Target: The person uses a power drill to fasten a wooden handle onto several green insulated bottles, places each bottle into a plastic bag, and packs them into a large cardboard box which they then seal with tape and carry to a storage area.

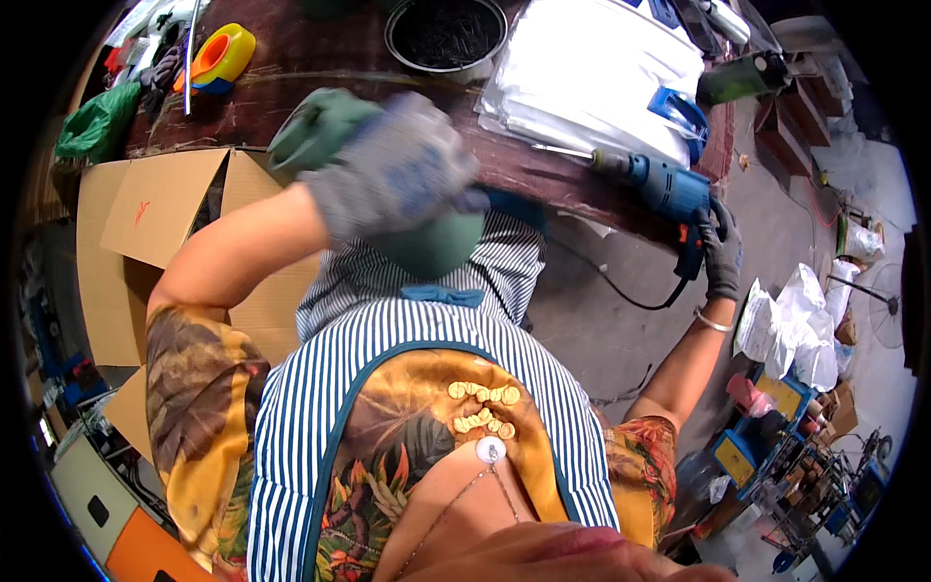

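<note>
The blue electric drill (669, 194) is gripped at the bench's right edge by the right hand (722, 257). The green object (432, 238) is clasped by the left hand (398, 170), blurred. Slippage is possible; the trailing cord (621, 291) could snag.

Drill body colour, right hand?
Blue, with a metal chuck; the drill is gripped by the gloved right hand. Head view.
</note>
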A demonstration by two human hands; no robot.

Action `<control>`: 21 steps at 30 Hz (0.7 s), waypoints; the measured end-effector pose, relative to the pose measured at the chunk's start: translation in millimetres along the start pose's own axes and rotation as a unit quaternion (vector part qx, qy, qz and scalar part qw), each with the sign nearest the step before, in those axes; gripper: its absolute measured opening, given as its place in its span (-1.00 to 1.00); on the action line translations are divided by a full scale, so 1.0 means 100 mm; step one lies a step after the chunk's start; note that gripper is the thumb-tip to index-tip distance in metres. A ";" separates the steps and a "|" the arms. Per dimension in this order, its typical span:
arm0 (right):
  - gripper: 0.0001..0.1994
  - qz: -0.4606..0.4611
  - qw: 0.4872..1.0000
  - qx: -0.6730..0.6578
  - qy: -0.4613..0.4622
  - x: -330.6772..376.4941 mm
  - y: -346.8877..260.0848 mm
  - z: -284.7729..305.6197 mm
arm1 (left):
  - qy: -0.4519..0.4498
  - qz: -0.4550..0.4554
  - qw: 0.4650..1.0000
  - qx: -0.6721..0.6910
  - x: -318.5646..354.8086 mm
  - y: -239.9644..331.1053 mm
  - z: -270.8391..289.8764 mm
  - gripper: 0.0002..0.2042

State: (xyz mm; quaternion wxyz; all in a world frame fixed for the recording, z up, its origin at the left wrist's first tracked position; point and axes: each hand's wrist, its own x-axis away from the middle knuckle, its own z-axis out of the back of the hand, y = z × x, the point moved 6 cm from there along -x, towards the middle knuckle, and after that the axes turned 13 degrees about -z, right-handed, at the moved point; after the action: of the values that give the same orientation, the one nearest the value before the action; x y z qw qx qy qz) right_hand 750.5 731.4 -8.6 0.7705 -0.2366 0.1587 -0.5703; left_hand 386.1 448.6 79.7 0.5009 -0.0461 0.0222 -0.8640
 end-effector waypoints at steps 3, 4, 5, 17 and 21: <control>-0.61 0.041 0.989 -0.069 0.125 -0.13 -0.91 0.02 | -0.164 -0.062 0.983 0.052 -0.39 0.44 -0.84 -0.73; -0.63 0.096 0.973 -0.113 0.177 -0.12 -1.38 0.04 | -0.187 -0.091 0.977 0.042 -0.44 0.56 -0.83 -0.80; -0.65 0.174 0.966 -0.083 0.170 -0.16 -1.83 0.00 | -0.126 -0.108 0.985 0.039 -0.52 0.64 -0.81 -0.88; -0.65 -0.082 0.940 -0.276 -0.186 -1.13 -1.78 -1.31 | 0.341 -0.104 0.915 0.187 0.15 -0.55 0.73 -0.60; -0.69 -0.026 0.926 -0.314 -0.209 -1.05 -1.83 -1.24 | 0.302 0.080 0.893 0.323 -0.14 -1.55 0.05 -0.68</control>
State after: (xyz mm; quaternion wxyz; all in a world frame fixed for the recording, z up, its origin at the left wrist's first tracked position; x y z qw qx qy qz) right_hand 508.4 765.8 -15.3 0.6573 -0.5842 0.1591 -0.4488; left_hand 259.4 537.8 97.5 0.5245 0.3833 -0.1042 -0.7531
